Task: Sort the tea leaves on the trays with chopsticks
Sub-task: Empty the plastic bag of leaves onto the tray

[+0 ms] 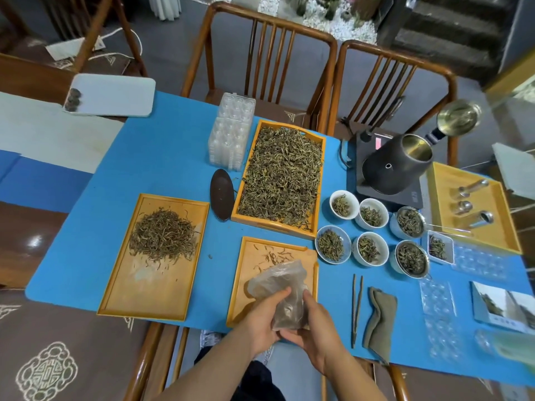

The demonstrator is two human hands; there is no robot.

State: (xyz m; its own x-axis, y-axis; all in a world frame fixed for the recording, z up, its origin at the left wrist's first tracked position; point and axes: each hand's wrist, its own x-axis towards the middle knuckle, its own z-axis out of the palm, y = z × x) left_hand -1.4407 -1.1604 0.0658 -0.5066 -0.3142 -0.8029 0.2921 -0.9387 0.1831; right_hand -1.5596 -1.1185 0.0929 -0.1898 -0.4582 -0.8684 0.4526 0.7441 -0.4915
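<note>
Three wooden trays lie on the blue mat. The far tray is full of mixed tea leaves, the left tray holds a pile of thin leaves, and the near tray holds a few loose leaves. Over the near tray, my left hand and my right hand both grip a clear plastic bag with some brown leaves in its bottom. Dark chopsticks lie untouched on the mat, to the right of my right hand.
Several white cups of tea leaves stand right of the trays. A folded grey cloth lies beside the chopsticks. A dark kettle sits on a black base at the back right. Clear plastic moulds, a dark scoop and a tray of metal tools are also here.
</note>
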